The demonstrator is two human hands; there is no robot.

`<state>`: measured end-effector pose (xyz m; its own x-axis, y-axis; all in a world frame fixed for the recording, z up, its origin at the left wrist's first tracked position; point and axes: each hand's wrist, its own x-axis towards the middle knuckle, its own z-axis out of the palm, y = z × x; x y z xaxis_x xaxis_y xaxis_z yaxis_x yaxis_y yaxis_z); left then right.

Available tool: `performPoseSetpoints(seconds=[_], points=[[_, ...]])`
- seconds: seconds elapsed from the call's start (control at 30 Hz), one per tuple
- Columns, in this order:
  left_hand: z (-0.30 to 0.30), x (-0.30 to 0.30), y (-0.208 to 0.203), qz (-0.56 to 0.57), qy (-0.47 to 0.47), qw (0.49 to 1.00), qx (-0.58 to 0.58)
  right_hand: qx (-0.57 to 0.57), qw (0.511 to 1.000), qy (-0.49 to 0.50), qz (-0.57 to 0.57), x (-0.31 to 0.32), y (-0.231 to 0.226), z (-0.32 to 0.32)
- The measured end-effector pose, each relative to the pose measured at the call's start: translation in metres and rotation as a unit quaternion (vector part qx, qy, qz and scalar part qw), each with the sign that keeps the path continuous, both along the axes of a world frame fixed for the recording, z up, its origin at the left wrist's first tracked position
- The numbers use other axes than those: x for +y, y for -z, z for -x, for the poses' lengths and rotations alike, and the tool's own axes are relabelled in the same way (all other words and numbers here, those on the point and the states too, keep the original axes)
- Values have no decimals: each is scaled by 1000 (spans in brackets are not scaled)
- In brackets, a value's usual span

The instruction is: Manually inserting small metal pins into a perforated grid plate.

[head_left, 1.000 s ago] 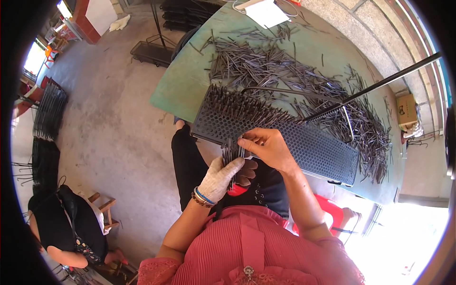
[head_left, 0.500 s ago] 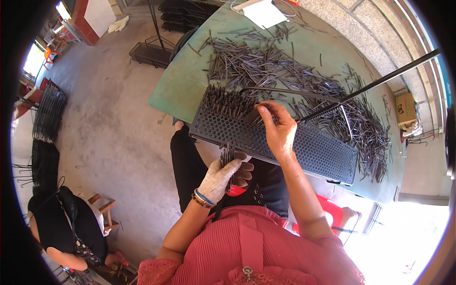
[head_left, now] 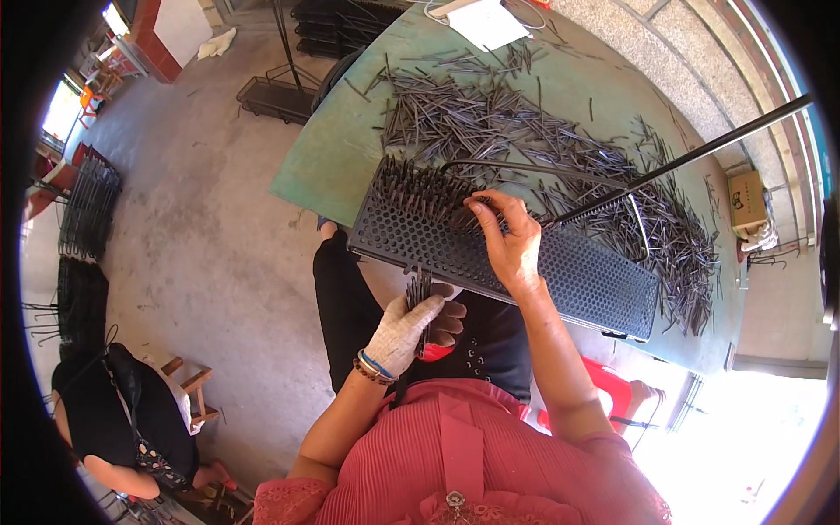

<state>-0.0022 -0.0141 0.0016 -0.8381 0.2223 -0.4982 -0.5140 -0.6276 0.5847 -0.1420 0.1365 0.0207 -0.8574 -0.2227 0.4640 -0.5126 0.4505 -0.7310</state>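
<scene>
A long black perforated metal tray [head_left: 577, 282] lies slanted across the table's near edge, above my lap. Many thin dark rods [head_left: 411, 185] stand upright in the holes at its far left part. My bare right hand [head_left: 510, 234] is over the tray beside these standing rods, thumb and forefinger pinched together. What sits in that pinch is too small and dark to make out. My left hand [head_left: 409, 328], in a pale knitted glove, grips a bundle of dark rods [head_left: 422, 293] upright, just below the tray's near edge.
Loose dark rods [head_left: 472, 114] lie heaped across the green table [head_left: 324, 157]. A black metal bar [head_left: 691, 156] slants up over the tray's right half. White paper [head_left: 486, 24] lies at the far edge; a cardboard box [head_left: 747, 201] stands at right. Another person [head_left: 131, 420] is at lower left.
My right hand has shifted very slightly, its fingertips still near the standing rods. My left hand keeps the bundle in the same place.
</scene>
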Motion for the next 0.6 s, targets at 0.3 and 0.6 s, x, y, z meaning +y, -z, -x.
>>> performPoseSetpoints(seconds=[0.3, 0.6], points=[[1, 1, -1, -3, 4, 1000, -4, 16, 1000, 19, 17, -3, 0, -6], [2, 0, -1, -19, 1, 1000, -13, 28, 999, 27, 0, -1, 3, -4]])
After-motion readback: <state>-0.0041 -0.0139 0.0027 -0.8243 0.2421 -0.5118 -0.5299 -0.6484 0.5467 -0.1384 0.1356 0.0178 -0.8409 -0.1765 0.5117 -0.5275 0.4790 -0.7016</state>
